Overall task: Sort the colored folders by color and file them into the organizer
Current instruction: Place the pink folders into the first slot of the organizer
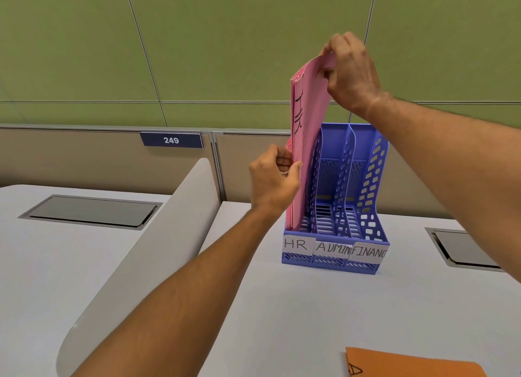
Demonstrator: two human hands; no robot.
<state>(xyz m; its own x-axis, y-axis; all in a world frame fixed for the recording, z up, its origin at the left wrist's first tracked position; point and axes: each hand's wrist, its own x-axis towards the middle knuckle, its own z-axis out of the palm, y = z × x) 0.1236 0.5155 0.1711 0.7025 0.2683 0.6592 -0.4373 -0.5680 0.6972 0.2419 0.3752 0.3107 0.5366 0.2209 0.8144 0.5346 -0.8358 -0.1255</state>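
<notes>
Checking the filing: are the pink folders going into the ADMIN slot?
No, the pink folders stand in the leftmost slot of the organizer, labelled HR.

place: office, open-plan workstation | partition (98, 156) behind the surface (282, 306) carried a number plate (171, 140) reading 249 | curved divider (158, 249) split two seats | cable hatches (90, 210) were set flush in the surface | organizer (335, 252) bore labels HR, ADMIN, FINANC | green panelled wall (225, 38) rose beyond

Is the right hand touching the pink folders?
Touching. The head view shows the right hand pinching the top edge of the pink folders.
</notes>
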